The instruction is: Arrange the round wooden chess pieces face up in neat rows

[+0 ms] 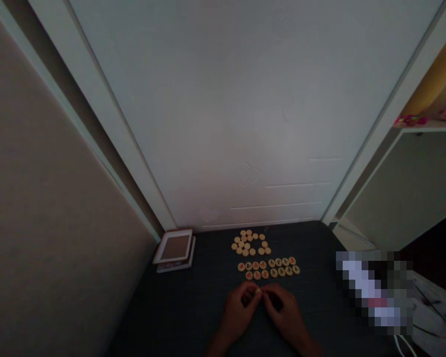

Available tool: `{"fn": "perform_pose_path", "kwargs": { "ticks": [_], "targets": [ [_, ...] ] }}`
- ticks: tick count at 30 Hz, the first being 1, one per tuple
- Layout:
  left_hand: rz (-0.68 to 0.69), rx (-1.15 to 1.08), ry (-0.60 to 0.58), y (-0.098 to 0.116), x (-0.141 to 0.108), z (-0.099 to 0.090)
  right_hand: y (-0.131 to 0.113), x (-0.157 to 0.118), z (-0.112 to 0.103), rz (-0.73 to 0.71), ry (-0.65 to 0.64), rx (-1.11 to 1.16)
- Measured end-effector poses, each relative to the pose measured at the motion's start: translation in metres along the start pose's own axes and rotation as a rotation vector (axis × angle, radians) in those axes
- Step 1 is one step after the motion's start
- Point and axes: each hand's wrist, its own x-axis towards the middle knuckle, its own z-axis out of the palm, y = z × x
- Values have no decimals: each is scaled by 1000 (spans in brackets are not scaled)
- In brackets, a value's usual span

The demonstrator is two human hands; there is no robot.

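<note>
My left hand (241,306) and my right hand (282,307) meet fingertip to fingertip above the dark table. Pinched between them is a small pale round piece (258,290), mostly covered by the fingers; it looks like a Chinese chess piece. Just beyond my fingers lie two rows of Chinese chess pieces (265,273), face up, some with red characters and some with black. Farther back is a loose cluster of plain-faced wooden discs (241,244), their upper sides showing no characters.
A box or frame with a white border and brown middle (175,246) rests on a flat stack at the table's left. The dark tabletop (178,307) ends against a white panel (223,124). Cables (405,344) and a pixelated object (371,292) are at the right.
</note>
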Motion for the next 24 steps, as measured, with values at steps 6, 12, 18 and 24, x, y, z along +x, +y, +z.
{"fn": "perform_pose_path", "kwargs": {
  "ticks": [6,12,18,24],
  "targets": [
    [-15,-88,-32,2,2,-5,-3,0,2,-92,-55,-36],
    [-36,-112,-44,3,2,-6,0,1,4,-109,-15,-53],
    [4,-94,-51,4,1,-10,-2,1,2,-74,-45,-56],
    [0,-153,-82,6,1,-8,2,0,3,-48,-19,-51]
  ]
}}
